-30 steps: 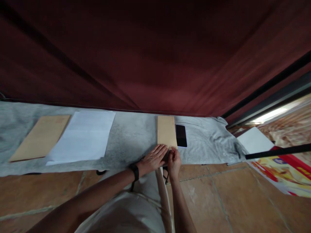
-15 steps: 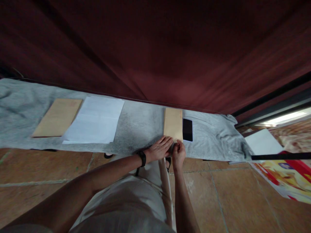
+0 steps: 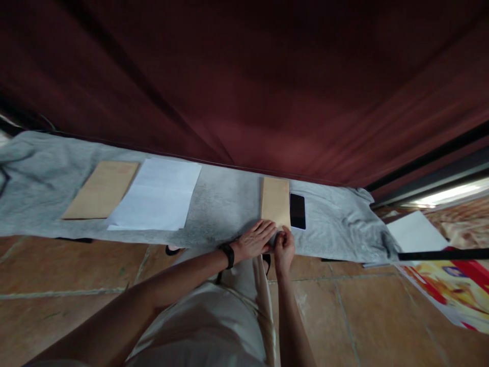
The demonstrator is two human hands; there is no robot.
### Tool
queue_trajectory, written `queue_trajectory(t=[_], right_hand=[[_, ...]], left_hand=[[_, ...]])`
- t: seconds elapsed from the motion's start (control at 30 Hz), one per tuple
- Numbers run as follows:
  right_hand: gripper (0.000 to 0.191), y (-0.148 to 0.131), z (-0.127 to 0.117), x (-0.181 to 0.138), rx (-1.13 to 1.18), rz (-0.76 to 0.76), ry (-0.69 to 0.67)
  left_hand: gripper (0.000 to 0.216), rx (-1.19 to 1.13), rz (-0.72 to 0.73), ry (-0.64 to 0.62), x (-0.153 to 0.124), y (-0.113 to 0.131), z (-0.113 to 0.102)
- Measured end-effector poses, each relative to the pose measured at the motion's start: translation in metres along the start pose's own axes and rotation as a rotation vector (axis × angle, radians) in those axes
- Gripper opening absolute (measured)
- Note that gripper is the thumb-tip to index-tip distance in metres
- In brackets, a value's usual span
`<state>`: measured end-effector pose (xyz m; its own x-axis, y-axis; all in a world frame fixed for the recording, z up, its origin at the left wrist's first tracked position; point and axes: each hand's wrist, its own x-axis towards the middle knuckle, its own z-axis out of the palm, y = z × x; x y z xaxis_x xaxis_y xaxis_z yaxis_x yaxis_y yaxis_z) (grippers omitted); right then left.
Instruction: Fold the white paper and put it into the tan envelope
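Observation:
A tan paper envelope point(image 3: 275, 201) lies upright in front of me on a grey cloth. My left hand point(image 3: 255, 239), with a dark band on its wrist, rests flat over the envelope's near left corner, fingers stretched out. At the near right corner, my right hand point(image 3: 284, 250) has its fingers curled in a pinch on the envelope's edge. The near end of the envelope is partly hidden by both hands. Just right of the envelope lies a phone point(image 3: 298, 211) with a dark screen.
Toward the left, a stack of white paper sheets point(image 3: 156, 193) partly covers more tan envelopes point(image 3: 101, 189). The grey cloth point(image 3: 225, 204) covers a narrow bench-like surface. A dark red curtain-like sheet point(image 3: 260, 127) rises behind it. On the right stands a colourful printed box point(image 3: 454, 290).
The view has shifted slightly, so everything sits a little lower and further right. Both hands stay at the envelope's near end, with almost no other movement.

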<state>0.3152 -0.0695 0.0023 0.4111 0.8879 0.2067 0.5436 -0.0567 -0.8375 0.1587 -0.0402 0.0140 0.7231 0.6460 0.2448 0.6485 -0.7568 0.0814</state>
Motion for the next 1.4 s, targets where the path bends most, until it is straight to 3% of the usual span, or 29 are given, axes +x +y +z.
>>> queue_trajectory(t=[0.47, 0.63, 0.87, 0.97, 1.13, 1.4], right_hand=[[0.057, 0.009, 0.000, -0.008, 0.013, 0.006, -0.015], [0.060, 0.013, 0.000, -0.011, 0.002, -0.024, -0.004], [0.061, 0.019, 0.003, -0.015, -0.027, -0.089, -0.014], [0.061, 0.019, 0.005, -0.016, -0.061, -0.127, -0.027], [0.060, 0.016, 0.006, -0.017, -0.095, -0.177, -0.003], [0.061, 0.018, 0.008, -0.019, -0.188, -0.250, 0.000]], left_hand=[[0.065, -0.041, -0.070, 0.059, -0.022, -0.001, -0.017], [0.062, -0.033, -0.298, 0.104, -0.066, -0.029, -0.034], [0.064, 0.173, -0.781, 0.231, -0.171, -0.089, -0.065], [0.073, 0.251, -0.903, 0.191, -0.214, -0.106, -0.071], [0.070, 0.252, -0.938, 0.077, -0.248, -0.117, -0.073], [0.067, 0.253, -0.872, 0.039, -0.245, -0.111, -0.082]])
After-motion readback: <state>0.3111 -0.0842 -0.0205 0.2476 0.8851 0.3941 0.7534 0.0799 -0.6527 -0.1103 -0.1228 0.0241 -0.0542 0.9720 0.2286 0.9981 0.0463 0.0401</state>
